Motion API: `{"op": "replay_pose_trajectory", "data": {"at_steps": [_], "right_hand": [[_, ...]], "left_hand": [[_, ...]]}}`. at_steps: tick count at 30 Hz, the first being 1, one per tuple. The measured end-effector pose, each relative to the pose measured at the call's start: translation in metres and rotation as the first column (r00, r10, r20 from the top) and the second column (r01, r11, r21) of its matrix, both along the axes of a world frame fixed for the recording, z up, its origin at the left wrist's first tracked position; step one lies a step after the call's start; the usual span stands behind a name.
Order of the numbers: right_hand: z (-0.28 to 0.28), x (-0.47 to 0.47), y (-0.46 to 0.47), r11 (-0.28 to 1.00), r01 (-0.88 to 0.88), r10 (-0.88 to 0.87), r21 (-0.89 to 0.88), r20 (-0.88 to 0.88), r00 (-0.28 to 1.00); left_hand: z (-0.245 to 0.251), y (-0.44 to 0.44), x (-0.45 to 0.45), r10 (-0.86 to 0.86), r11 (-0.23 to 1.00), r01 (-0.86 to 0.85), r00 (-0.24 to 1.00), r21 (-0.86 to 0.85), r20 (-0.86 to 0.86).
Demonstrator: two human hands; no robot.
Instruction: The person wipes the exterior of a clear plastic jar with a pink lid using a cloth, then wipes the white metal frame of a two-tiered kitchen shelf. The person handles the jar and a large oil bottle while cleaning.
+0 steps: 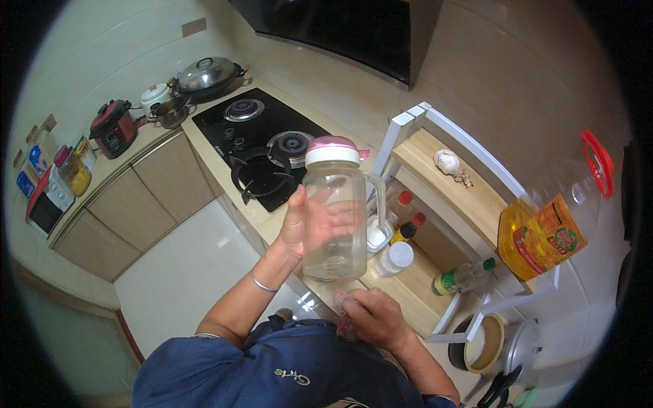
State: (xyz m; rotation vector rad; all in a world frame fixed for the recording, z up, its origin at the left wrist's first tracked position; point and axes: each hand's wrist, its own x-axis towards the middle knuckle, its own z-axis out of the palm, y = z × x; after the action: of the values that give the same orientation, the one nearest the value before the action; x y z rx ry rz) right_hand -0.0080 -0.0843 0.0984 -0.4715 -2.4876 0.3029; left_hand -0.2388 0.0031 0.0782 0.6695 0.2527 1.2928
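Observation:
A clear pitcher (335, 250) with a white and pink lid stands upright in the middle of the view, its handle on the right. My left hand (311, 219) grips it from the left and behind; the fingers show through the clear wall. Below the pitcher, near my body, my right hand (375, 316) is closed on a crumpled pinkish cloth (346, 306). The cloth is apart from the pitcher's base. No liquid shows inside the pitcher.
Beyond lies a black gas cooktop (211, 122). At right, a two-tier rack (403, 148) holds garlic (447, 161), a large oil jug (535, 239), sauce bottles (408, 228) and a white-lidded jar (395, 259). Pots (490, 341) stand lower right.

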Motion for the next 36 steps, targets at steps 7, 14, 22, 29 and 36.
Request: {"op": "replay_pose_trajectory", "data": {"at_steps": [7, 14, 22, 29, 36], "right_hand": [[0.069, -0.006, 0.038, 0.922, 0.368, -0.267, 0.123, -0.486, 0.832], [0.078, -0.038, 0.055, 0.957, 0.269, -0.225, 0.108, -0.305, 0.925], [0.023, -0.021, 0.007, 0.961, 0.252, -0.217, 0.118, -0.246, 0.945], [0.055, -0.023, 0.032, 0.925, 0.323, -0.281, 0.201, -0.212, 0.936], [0.086, -0.040, 0.072, 0.918, 0.377, -0.320, 0.128, -0.325, 0.890]], "left_hand": [[0.003, -0.008, 0.013, -0.096, 0.993, 0.096, 0.995, 0.069, -0.005], [0.000, -0.012, 0.019, -0.062, 0.987, 0.058, 0.998, 0.152, 0.024], [0.003, -0.006, 0.014, -0.040, 0.995, 0.042, 0.999, 0.088, -0.026], [-0.005, -0.003, 0.025, -0.147, 0.977, 0.131, 0.986, 0.171, 0.083], [-0.002, -0.008, 0.030, -0.140, 0.976, 0.129, 0.989, 0.173, 0.049]]}}
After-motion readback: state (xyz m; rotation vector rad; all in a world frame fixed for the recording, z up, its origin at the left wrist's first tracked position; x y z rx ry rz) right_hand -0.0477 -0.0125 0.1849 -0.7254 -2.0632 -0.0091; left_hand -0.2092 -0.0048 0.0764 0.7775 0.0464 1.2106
